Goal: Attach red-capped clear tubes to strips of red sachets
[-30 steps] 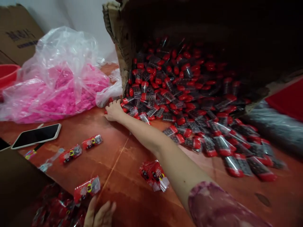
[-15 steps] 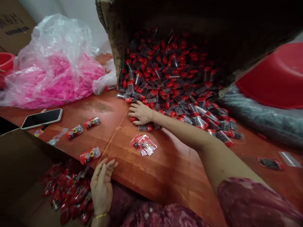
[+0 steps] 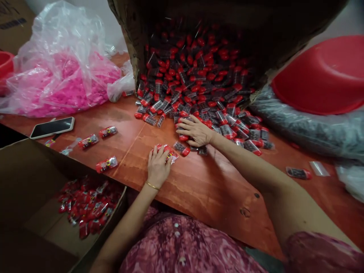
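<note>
A heap of small clear tubes with red caps [image 3: 199, 79] spills from a tipped cardboard box [image 3: 131, 41] onto the reddish wooden table [image 3: 199, 189]. My right hand [image 3: 195, 131] lies palm down on the near edge of the heap, fingers spread over a few tubes. My left hand [image 3: 157, 167] rests flat on a small stack of red printed bags [image 3: 170, 152] in the middle of the table. Three filled red packets [image 3: 107, 164] lie singly to the left.
A clear sack of pink pieces [image 3: 62, 83] sits at the back left, a phone [image 3: 52, 127] before it. An open carton [image 3: 85, 206] of filled red packets stands below the table's near edge. A red basin [image 3: 321, 76] rests on grey wrapped material at right.
My right hand has drawn back from the box mouth toward me, dragging tubes along. My left hand rose from the table's edge onto the stack of red bags.
</note>
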A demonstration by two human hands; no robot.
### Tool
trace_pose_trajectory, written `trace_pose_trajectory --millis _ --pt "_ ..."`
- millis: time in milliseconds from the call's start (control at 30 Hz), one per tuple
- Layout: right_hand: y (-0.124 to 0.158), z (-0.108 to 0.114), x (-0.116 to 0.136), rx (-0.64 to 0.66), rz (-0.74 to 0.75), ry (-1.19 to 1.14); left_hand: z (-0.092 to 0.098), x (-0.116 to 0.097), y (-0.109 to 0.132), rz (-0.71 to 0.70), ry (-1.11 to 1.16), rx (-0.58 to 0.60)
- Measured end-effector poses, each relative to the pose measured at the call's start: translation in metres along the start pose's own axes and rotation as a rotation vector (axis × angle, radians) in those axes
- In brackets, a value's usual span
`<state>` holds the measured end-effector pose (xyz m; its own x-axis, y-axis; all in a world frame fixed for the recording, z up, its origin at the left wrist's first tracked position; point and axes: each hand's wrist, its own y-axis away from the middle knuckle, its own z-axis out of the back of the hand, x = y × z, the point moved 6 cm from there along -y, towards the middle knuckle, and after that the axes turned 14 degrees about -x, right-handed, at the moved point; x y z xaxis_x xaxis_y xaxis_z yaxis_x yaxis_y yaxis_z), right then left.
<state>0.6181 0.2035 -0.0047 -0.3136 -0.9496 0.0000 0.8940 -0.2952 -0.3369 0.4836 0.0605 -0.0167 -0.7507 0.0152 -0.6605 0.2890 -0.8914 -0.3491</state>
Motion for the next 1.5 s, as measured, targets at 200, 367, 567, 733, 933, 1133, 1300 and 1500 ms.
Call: trace_pose_trajectory --millis 200,367,567,733,933,1133,1300,1500 --pt "0.03 0.016 0.014 -0.12 -0.195 0.054 -0.003 0.002 -0.001 -0.059 -0.22 0.04" --pt "0.039 0.028 0.067 -0.369 -0.364 0.046 -0.003 0.001 -0.002 -0.043 -0.281 0.053" --pt "0.041 0.031 0.12 -0.561 -0.453 -0.127 -0.004 0.005 -0.008 -0.015 -0.305 0.024" --pt "0.048 0.025 0.118 -0.647 -0.833 -0.429 0.008 0.006 -0.008 -0.006 -0.187 -0.095" --pt "0.029 -0.003 0.118 -0.685 -1.154 -1.029 0.029 -0.02 -0.003 -0.053 -0.053 -0.21" --pt "0.027 0.005 0.123 -0.823 -1.161 -1.042 0.038 -0.011 0.012 0.338 0.298 -0.252" --pt "0.028 0.007 0.138 -0.85 -1.106 -0.899 0.019 -0.003 0.037 0.815 0.792 -0.019" --pt "0.023 0.004 0.156 -0.779 -0.992 -0.877 0.018 -0.001 0.041 1.035 0.963 -0.105"
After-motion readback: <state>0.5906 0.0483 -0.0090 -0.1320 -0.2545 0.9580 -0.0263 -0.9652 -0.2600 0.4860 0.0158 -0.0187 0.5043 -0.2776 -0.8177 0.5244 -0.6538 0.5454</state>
